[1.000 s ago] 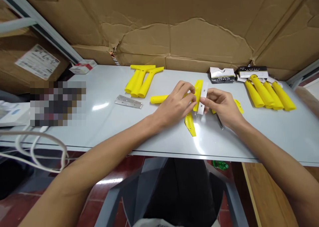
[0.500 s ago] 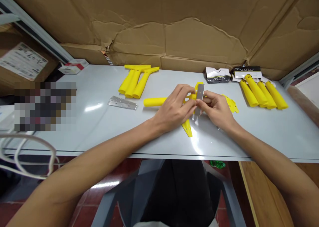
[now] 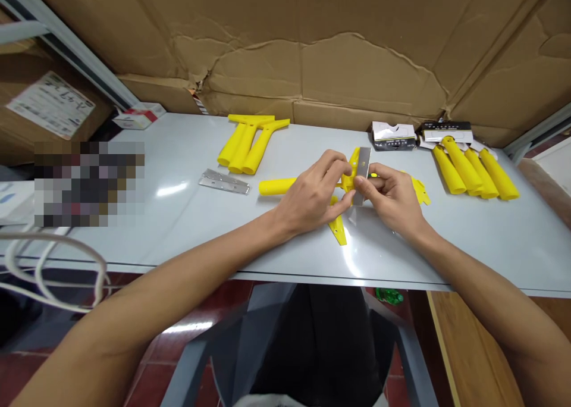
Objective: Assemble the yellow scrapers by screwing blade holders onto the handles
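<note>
My left hand (image 3: pixel 310 196) is closed around a yellow plastic scraper handle (image 3: pixel 276 186), whose grip end points left. Between my hands is the handle's flat head (image 3: pixel 351 172), with holes in it. My right hand (image 3: pixel 395 199) pinches a thin metal blade (image 3: pixel 364 163) between thumb and fingers, upright against the right side of that head. My left thumb reaches close to the blade's lower part. Under my hands lies a flat yellow plate (image 3: pixel 339 228) with small holes. More flat yellow pieces (image 3: pixel 420 190) lie behind my right hand, partly hidden by it.
Several yellow handles (image 3: pixel 245 148) lie at the back left, near blades in clear wrapping (image 3: pixel 223 181). More handles (image 3: pixel 479 172) lie at the right beside black-and-white boxes (image 3: pixel 393 136). Cardboard (image 3: pixel 312 80) backs the table; a white cable (image 3: pixel 100 270) hangs at the left edge.
The blade has turned so more of its face shows, and more of the yellow head is visible. My left thumb has shifted slightly downward. The whole view has moved a little.
</note>
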`<state>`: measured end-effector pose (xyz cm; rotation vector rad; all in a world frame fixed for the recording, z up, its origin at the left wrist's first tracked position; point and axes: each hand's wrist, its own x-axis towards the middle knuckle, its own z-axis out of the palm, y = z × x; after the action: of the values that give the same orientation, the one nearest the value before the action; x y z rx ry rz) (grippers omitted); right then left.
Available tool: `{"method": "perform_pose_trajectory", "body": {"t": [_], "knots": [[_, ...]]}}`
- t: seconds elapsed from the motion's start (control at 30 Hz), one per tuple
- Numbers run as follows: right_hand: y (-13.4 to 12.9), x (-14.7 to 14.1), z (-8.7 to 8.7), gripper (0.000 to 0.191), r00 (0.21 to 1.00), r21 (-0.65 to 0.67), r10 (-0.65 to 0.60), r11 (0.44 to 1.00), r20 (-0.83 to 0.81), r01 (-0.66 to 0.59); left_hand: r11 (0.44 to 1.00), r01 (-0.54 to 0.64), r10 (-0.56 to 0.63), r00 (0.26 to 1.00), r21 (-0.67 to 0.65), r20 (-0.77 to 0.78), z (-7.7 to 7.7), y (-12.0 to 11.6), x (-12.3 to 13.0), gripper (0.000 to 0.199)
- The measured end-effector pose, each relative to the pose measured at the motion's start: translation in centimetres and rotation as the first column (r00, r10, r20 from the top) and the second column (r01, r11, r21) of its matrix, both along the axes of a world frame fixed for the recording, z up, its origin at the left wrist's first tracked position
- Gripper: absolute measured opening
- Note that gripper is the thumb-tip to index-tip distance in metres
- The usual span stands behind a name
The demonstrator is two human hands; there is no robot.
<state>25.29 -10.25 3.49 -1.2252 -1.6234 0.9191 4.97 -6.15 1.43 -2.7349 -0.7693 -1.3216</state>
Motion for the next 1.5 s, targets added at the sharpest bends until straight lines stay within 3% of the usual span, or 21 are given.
{"method": "perform_pose_trajectory", "body": {"t": [0.13, 0.37, 0.5, 0.67, 0.83, 1.0, 1.1, 1.17, 1.3, 1.4, 1.5], "knots": [[0.2, 0.3, -0.2, 0.048, 1.0, -0.035, 0.005, 0.999, -0.021, -0.006, 0.997, 0.033, -0.036, 0.999, 0.074, 0.033, -0.1, 0.3, 0.0, 0.026], [0.6, 0.5, 0.1, 0.045, 0.994, -0.075, 0.101, 0.992, -0.039, -0.104, 0.998, 0.041, -0.042, 0.999, 0.052, 0.013, 0.1, 0.5, -0.3, 0.032], [0.7, 0.6, 0.0, 0.043, 0.995, -0.059, 0.098, 0.993, -0.002, -0.098, 0.998, 0.046, -0.046, 0.999, 0.042, -0.005, 0.0, 0.8, -0.5, 0.034], [1.0, 0.8, -0.2, 0.043, 0.996, -0.009, 0.043, 0.999, 0.076, -0.042, 0.997, 0.077, -0.077, 0.997, -0.011, -0.01, -0.1, 1.1, -0.7, 0.035], [1.0, 0.9, -0.4, 0.042, 0.996, -0.008, 0.033, 0.999, 0.081, -0.033, 0.983, 0.123, -0.113, 0.99, -0.133, 0.082, 0.2, 1.0, -0.8, 0.03], [1.1, 0.7, -0.9, 0.034, 0.991, -0.023, 0.111, 0.994, 0.08, -0.109, 0.891, 0.188, -0.121, 0.976, -0.412, 0.183, 1.3, 1.1, -1.2, 0.037], [0.9, 0.5, -1.0, 0.031, 0.985, 0.008, 0.12, 0.993, 0.125, -0.122, 0.773, 0.223, -0.126, 0.972, -0.594, 0.199, 2.4, 1.1, -1.7, 0.043], [0.8, 0.4, -1.0, 0.03, 0.982, 0.045, 0.115, 0.991, 0.153, -0.123, 0.689, 0.248, -0.153, 0.968, -0.681, 0.197, 3.1, 1.2, -2.1, 0.036], [0.5, 0.3, -1.0, 0.025, 0.985, 0.081, 0.065, 0.994, 0.16, -0.079, 0.576, 0.342, -0.219, 0.94, -0.742, 0.262, 3.4, 1.3, -2.1, 0.025], [0.4, 0.3, -1.0, 0.027, 0.98, 0.12, 0.02, 0.992, 0.199, -0.044, 0.545, 0.37, -0.191, 0.929, -0.752, 0.319, 3.0, 1.2, -1.6, 0.023], [0.3, 0.1, -1.1, 0.031, 0.971, 0.133, 0.011, 0.99, 0.24, -0.044, 0.567, 0.314, -0.108, 0.945, -0.762, 0.309, 2.7, 0.8, -0.9, 0.022]]}}
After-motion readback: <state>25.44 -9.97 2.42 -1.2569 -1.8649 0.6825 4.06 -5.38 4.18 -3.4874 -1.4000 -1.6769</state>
